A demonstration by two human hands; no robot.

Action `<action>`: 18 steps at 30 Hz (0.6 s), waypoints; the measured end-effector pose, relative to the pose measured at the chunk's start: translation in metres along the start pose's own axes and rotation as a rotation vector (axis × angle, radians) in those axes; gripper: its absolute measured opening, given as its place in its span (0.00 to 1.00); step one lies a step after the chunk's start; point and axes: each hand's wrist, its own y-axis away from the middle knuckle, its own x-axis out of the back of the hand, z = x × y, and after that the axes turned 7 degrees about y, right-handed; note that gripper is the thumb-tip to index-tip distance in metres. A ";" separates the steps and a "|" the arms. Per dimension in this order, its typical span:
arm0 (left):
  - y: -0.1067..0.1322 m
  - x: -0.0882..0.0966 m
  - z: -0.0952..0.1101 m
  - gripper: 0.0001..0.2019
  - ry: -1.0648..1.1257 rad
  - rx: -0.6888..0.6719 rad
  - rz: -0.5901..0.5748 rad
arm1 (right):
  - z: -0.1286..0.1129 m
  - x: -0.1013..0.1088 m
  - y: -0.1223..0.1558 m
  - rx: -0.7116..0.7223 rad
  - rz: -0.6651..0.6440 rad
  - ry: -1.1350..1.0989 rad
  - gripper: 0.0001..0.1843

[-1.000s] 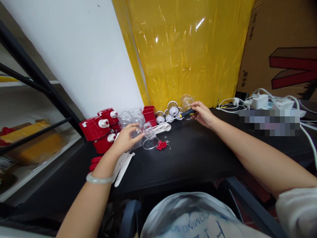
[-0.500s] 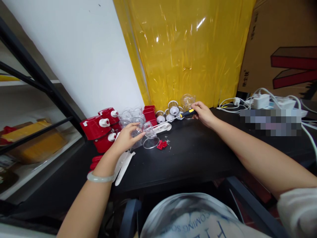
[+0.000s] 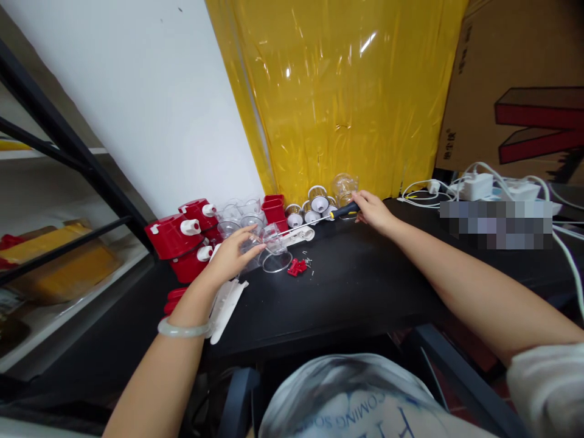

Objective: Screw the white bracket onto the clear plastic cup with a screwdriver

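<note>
My left hand [image 3: 230,255] is closed round a clear plastic cup part [image 3: 274,246] lying on its side on the black table [image 3: 356,286]. My right hand [image 3: 375,210] grips the black and yellow handle of a screwdriver [image 3: 319,220]. Its long metal shaft points left into the clear part. A small red plastic piece [image 3: 295,267] and a few tiny screws lie just right of the clear part. A pale bangle sits on my left wrist.
Red housings with white knobs [image 3: 176,234] are piled at the table's left end, with white flat pieces [image 3: 225,304] in front. Small metal-and-white cups [image 3: 314,204] stand by a yellow plastic sheet [image 3: 337,91]. White cables and chargers [image 3: 479,185] lie at right, below a cardboard box [image 3: 524,85].
Almost nothing has moved. My right hand and the screwdriver handle have shifted slightly, and both hands keep their grips.
</note>
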 end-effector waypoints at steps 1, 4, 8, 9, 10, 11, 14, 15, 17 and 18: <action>0.000 0.000 0.000 0.22 0.002 0.004 0.000 | 0.001 0.000 0.000 0.006 -0.012 0.011 0.23; 0.000 0.000 0.001 0.22 0.002 0.011 -0.002 | 0.000 0.000 0.001 -0.022 -0.022 -0.078 0.18; 0.000 0.000 0.001 0.22 -0.006 0.000 0.013 | -0.006 0.000 0.006 -0.075 -0.106 -0.332 0.20; 0.000 0.000 0.001 0.22 -0.009 -0.003 0.017 | -0.008 0.000 0.008 -0.085 -0.127 -0.373 0.22; 0.000 0.000 0.001 0.22 -0.011 -0.005 0.018 | -0.009 0.000 0.009 -0.094 -0.137 -0.396 0.23; -0.001 0.000 0.001 0.22 -0.013 -0.007 0.015 | -0.010 0.001 0.010 -0.103 -0.140 -0.406 0.24; -0.001 0.000 0.001 0.22 -0.018 -0.006 0.006 | -0.011 0.002 0.011 -0.095 -0.139 -0.393 0.25; -0.001 0.000 0.001 0.22 -0.017 -0.005 0.006 | -0.011 0.002 0.011 -0.085 -0.141 -0.380 0.25; -0.001 0.000 0.002 0.22 -0.014 -0.002 0.011 | -0.010 0.003 0.009 -0.066 -0.143 -0.339 0.23; -0.001 0.000 0.002 0.22 -0.013 -0.001 0.013 | -0.010 0.003 0.008 -0.060 -0.137 -0.314 0.21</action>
